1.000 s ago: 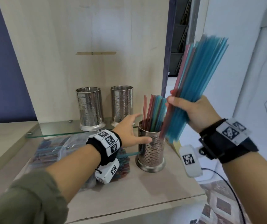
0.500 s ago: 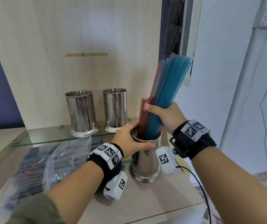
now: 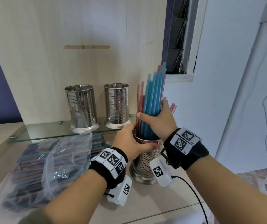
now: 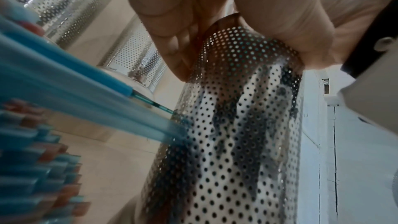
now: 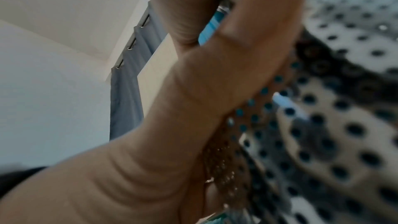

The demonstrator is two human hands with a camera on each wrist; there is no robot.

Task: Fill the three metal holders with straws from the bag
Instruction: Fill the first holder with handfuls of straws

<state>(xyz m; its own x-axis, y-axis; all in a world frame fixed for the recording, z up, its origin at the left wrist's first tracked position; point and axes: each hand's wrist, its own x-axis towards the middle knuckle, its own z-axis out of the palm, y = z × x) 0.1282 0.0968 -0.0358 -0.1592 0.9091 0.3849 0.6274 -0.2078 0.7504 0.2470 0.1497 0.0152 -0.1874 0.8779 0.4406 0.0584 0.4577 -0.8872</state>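
A perforated metal holder [image 3: 143, 160] stands on the wooden counter near its right edge. My left hand [image 3: 129, 143] grips its rim from the left; the left wrist view shows the fingers curled round the holder [image 4: 232, 125]. My right hand [image 3: 155, 120] grips a bundle of blue and red straws [image 3: 152, 97] whose lower ends stand inside this holder. Two more metal holders [image 3: 81, 107] [image 3: 116, 104] stand without straws on a glass shelf behind. A clear plastic bag of straws [image 3: 48, 168] lies on the counter at the left. The right wrist view shows my palm against the holder [image 5: 344, 108].
The glass shelf [image 3: 48, 133] juts out from a pale wooden back panel. The counter's front edge [image 3: 145, 215] is close, with a black cable [image 3: 194, 196] trailing off to the right. A white wall and a window sill are at the right.
My right hand has lowered the straw bundle from high at the right down into the front holder. My left hand has moved from the holder's side up onto its rim.
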